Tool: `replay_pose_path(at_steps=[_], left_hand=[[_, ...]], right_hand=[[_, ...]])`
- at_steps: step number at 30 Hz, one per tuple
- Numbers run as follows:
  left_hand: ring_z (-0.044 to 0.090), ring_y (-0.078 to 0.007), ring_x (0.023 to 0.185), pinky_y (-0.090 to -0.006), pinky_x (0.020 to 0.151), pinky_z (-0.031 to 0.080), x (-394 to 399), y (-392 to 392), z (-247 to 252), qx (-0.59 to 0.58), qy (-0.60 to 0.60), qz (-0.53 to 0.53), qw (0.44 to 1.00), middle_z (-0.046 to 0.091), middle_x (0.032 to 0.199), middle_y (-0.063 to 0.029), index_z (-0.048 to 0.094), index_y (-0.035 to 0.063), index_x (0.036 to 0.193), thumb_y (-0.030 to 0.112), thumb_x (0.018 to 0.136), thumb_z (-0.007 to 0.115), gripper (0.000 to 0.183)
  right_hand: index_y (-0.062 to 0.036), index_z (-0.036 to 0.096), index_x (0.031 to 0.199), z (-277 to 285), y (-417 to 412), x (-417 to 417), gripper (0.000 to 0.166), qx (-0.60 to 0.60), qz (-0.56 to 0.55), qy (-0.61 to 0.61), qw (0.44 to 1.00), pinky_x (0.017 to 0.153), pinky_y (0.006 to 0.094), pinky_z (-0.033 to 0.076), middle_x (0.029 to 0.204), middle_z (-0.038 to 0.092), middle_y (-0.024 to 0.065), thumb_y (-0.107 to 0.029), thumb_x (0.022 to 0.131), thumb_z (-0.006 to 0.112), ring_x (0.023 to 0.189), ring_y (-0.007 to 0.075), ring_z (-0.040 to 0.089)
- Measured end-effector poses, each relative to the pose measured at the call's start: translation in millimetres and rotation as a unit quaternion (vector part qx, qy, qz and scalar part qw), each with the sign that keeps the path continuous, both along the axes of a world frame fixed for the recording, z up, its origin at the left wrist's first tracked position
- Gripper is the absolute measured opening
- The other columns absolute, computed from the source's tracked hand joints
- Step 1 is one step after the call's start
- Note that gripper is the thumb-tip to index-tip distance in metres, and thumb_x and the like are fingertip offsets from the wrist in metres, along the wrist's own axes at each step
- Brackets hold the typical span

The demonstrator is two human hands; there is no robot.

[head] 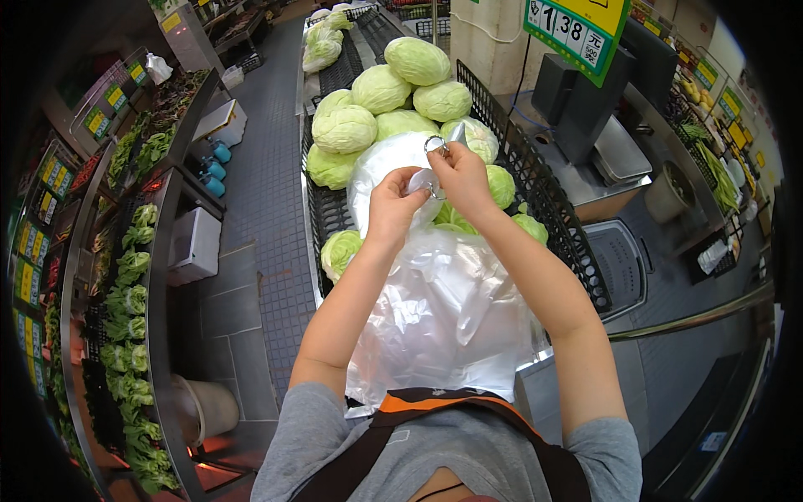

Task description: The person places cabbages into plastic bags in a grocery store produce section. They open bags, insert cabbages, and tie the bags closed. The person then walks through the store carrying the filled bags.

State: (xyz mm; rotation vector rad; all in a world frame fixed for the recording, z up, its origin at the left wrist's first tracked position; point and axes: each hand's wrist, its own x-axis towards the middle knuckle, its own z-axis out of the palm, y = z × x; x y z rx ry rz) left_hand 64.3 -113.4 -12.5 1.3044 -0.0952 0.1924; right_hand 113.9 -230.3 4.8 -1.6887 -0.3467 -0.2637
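My left hand [396, 204] pinches a small white piece [419, 180], perhaps plastic, between thumb and fingers. A shiny thin ring [435, 191] hangs at those fingertips. Just beside it, my right hand [463, 177] grips another shiny ring [434, 145] at its fingertips. A greyish pointed strip [458, 133] shows behind the right hand; I cannot tell what it belongs to. Below both hands bulges a white plastic bag [370, 182], its contents hidden. Nearer my body lie crumpled clear plastic bags [433, 307]. Several green cabbages [380, 89] are piled beyond the hands.
Black perforated crate walls [533, 182] edge the cabbages. At right stand a weighing scale [618, 150] and a metal rail [690, 317]. A hanging price sign [574, 34] is above. Leafy greens [132, 301] line the left rack, near a white foam box [196, 245] and a bucket [210, 408].
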Motion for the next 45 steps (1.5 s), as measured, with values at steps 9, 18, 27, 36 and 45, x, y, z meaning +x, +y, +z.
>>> replay_pose_path(at_steps=[9,18,27,36,45], left_hand=[[0.054,-0.0111,0.083,-0.023,0.074,0.044,-1,0,-2,0.008,-0.003,0.0,1.0,0.057,0.094,-0.0069,0.054,-0.0037,0.1,-0.007,0.071,0.055,0.029],[0.054,-0.0128,0.085,-0.0239,0.077,0.043,-4,3,-5,0.151,-0.079,0.037,0.985,0.058,0.094,-0.0079,0.053,-0.0047,0.102,-0.005,0.071,0.056,0.031],[0.054,-0.0162,0.092,-0.0291,0.08,0.042,6,19,-12,0.207,-0.121,0.062,0.969,0.057,0.099,-0.0082,0.052,0.0,0.105,0.008,0.072,0.062,0.036],[0.042,-0.022,0.116,-0.031,0.096,0.034,-18,80,16,0.234,-0.042,-0.198,0.951,0.049,0.122,-0.0136,0.039,0.006,0.127,0.023,0.079,0.056,0.054],[0.052,-0.0186,0.106,-0.0282,0.091,0.04,-116,213,34,0.372,-0.01,-0.039,0.928,0.056,0.112,-0.0122,0.051,0.0002,0.115,0.028,0.079,0.06,0.046]], right_hand=[[0.0026,0.052,0.069,-1,2,-4,0.022,0.015,0.009,-0.014,1.0,0.044,0.0291,0.036,0.053,0.051,0.0075,-0.017,0.077,0.058,0.046,0.0122,0.045],[-0.0013,0.053,0.072,3,10,-4,0.022,-0.077,-0.09,-0.166,0.979,0.046,0.0299,0.039,0.055,0.054,0.0089,-0.021,0.076,0.062,0.047,0.0172,0.051],[-0.0009,0.059,0.086,13,9,3,0.011,0.067,0.106,-0.056,0.991,0.067,0.0213,0.041,0.079,0.059,0.0014,-0.011,0.082,0.057,0.073,0.0074,0.052],[-0.0026,0.062,0.098,29,19,-1,0.021,-0.023,0.102,-0.01,0.994,0.059,0.0151,0.034,0.082,0.059,-0.0014,-0.018,0.085,0.057,0.064,0.0021,0.042],[-0.0025,0.055,0.104,33,21,56,0.026,0.144,0.189,0.11,0.965,0.059,0.0183,0.036,0.093,0.058,0.0031,-0.022,0.088,0.052,0.054,0.0036,0.035]])
